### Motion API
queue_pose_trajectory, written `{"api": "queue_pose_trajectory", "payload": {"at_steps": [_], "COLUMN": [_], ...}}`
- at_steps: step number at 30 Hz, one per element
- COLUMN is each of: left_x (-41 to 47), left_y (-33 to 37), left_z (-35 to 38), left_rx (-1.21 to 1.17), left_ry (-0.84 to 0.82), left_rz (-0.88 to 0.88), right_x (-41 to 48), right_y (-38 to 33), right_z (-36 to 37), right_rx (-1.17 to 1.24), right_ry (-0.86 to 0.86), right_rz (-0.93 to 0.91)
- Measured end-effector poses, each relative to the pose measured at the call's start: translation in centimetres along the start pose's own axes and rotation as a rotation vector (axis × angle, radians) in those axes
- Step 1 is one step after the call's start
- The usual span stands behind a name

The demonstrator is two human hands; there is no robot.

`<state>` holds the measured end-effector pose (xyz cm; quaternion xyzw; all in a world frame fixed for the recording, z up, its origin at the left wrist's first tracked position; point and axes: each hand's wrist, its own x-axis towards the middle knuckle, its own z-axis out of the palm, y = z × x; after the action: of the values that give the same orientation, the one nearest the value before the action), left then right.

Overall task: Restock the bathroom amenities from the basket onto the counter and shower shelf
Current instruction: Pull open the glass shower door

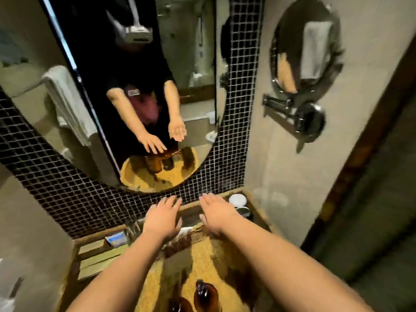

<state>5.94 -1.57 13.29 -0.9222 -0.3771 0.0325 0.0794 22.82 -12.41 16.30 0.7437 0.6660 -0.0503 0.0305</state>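
A woven straw basket (202, 255) stands on the counter below me, with two amber pump bottles (206, 296) upright in its near part. My left hand (163, 218) hovers over the basket's far rim, palm down, fingers spread, holding nothing. My right hand (217, 213) reaches out beside it, fingers apart and empty, above the back of the counter. A wooden tray (99, 255) with flat packets and a small blue-and-white box (116, 238) lies left of the basket. The picture is blurred by motion.
An oval mirror (112, 97) on the black mosaic wall reflects my arms and the basket. White-lidded jars (238, 202) stand at the back right corner of the counter. A round chrome shaving mirror (306, 48) on a swing arm sticks out from the right wall.
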Motion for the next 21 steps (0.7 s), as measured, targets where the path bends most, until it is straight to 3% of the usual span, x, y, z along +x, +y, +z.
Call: {"api": "queue_pose_trajectory", "payload": {"at_steps": [4, 9, 17, 21], "left_x": [1.2, 0.0, -5.3, -7.7], "left_y": [7.2, 18.5, 38.3, 45.7], "left_z": [-2.4, -5.1, -9.6, -11.0], "left_rx": [0.003, 0.015, -0.065, -0.099], "left_ry": [0.055, 0.107, 0.169, 0.207], "left_rz": [0.249, 0.551, 0.839, 0.884], "right_x": [-7.9, -19.3, -38.5, -45.5], "right_y": [3.5, 7.6, 16.2, 19.4], "right_z": [-0.2, 1.1, 2.3, 2.9], "right_rx": [0.064, 0.050, 0.072, 0.088], "right_ry": [0.079, 0.038, 0.026, 0.038], "right_rz": [0.238, 0.513, 0.818, 0.904]}}
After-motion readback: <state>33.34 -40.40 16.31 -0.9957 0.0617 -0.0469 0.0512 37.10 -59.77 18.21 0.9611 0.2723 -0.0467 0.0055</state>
